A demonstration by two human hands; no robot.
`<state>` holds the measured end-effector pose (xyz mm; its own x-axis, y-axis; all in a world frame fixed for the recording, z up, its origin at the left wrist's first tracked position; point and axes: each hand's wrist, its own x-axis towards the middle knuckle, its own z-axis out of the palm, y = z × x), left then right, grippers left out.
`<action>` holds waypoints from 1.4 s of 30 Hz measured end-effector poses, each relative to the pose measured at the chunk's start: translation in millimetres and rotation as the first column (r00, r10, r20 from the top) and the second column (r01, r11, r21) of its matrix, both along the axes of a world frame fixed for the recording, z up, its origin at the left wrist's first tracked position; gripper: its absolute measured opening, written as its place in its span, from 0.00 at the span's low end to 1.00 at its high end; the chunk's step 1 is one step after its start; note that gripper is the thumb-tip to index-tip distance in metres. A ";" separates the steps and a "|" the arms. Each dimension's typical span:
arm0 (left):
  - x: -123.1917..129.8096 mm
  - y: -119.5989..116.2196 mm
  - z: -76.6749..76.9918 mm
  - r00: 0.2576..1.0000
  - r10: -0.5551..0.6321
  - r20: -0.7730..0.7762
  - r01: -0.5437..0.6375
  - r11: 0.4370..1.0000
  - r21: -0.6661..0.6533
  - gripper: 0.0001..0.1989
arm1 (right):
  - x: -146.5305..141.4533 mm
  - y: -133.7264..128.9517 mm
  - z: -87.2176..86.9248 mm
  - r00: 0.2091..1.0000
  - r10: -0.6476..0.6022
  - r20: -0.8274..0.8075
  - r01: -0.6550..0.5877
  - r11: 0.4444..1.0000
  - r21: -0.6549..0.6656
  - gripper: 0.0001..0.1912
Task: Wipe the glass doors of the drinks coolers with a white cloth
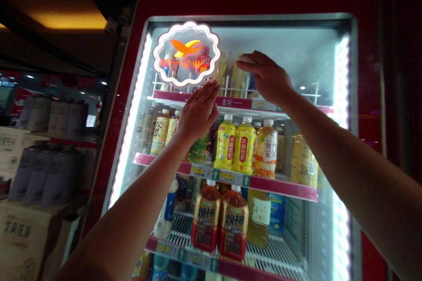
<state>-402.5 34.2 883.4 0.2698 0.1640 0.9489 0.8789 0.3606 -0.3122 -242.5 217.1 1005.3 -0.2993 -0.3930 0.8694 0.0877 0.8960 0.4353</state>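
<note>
In the head view, a lit drinks fridge with a red frame (pixel 250 3) stands in front of me behind a clear glass door (pixel 290 48). My left hand (pixel 199 109) lies on or just before the glass, below the glowing scalloped sign (pixel 186 55). Its fingers are stretched out, pointing up and right, with a ring on one. Higher and to the right, my right hand (pixel 265 70) is at the glass with fingers bent to the left. Under them shows a small pale wad (pixel 244 59), perhaps cloth or tissue; its kind is unclear.
Behind the glass, shelves hold yellow bottles (pixel 225 142), dark red-brown bottles (pixel 233 224) and several other drinks. Bright light strips (pixel 342 140) run down both sides. To the left are grey-purple containers (pixel 61 175) and a printed carton (pixel 23 237).
</note>
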 end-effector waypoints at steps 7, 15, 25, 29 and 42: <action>-2.0 0.2 -1.1 1.000 -0.007 -0.007 0.007 1.000 0.009 0.35 | -27.6 -20.1 18.8 1.000 -0.018 -0.004 0.018 0.998 0.056 0.36; -0.9 0.8 -1.9 1.000 -0.019 -0.007 0.019 1.000 0.007 0.31 | -6.9 -18.9 -10.5 0.997 -0.079 0.018 0.077 0.993 0.090 0.38; -8.7 6.1 -3.7 0.993 -0.074 -0.089 0.080 0.995 0.067 0.31 | -19.6 -12.3 -10.0 0.979 -0.113 -0.169 0.119 0.992 0.030 0.40; -10.9 8.1 -2.8 0.989 -0.096 -0.109 0.104 0.992 0.071 0.31 | -1.7 -9.9 -29.5 0.986 -0.156 -0.066 0.162 0.982 0.096 0.42; 14.0 27.2 -7.7 0.998 -0.034 -0.044 0.037 0.997 0.067 0.34 | 5.0 5.6 -5.3 0.973 -0.215 -0.089 0.223 0.970 0.095 0.43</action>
